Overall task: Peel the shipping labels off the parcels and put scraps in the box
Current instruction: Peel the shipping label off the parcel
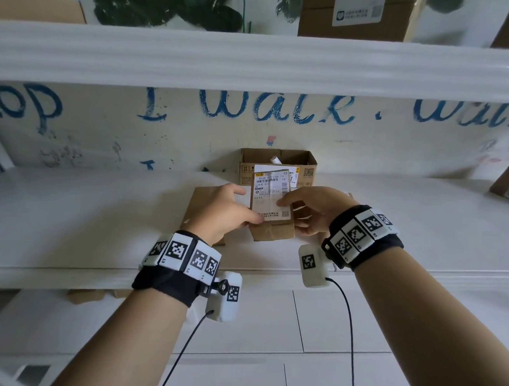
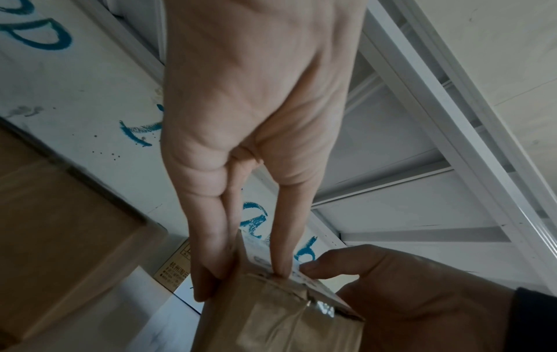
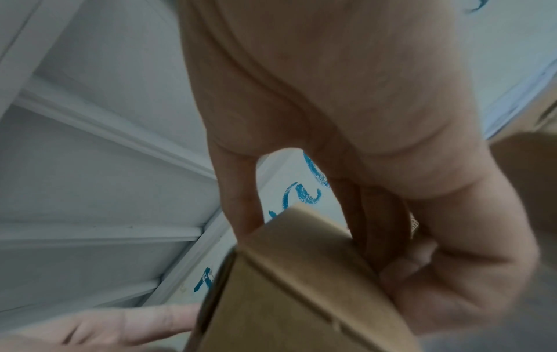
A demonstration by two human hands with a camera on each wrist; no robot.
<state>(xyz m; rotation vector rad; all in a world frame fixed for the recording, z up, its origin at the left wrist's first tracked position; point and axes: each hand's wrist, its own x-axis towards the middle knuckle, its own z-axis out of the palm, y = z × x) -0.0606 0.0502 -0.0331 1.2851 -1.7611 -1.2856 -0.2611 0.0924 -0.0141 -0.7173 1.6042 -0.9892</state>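
Note:
A small brown cardboard parcel (image 1: 273,221) is held up above the white shelf between both hands. A white shipping label (image 1: 269,192) with barcode covers its top face. My left hand (image 1: 228,211) grips the parcel's left side, thumb on the label's lower left corner; in the left wrist view its fingers (image 2: 211,262) lie along the parcel (image 2: 280,316). My right hand (image 1: 311,208) wraps the right side, thumb tip on the label; the right wrist view shows its fingers curled round the parcel (image 3: 295,285). An open cardboard box (image 1: 278,163) with scraps stands behind, against the wall.
A flat brown parcel (image 1: 202,206) lies on the shelf under my left hand. Another carton (image 1: 507,187) sits at the far right. The wall behind has blue painted writing. An upper shelf (image 1: 242,57) carries a large carton (image 1: 353,13).

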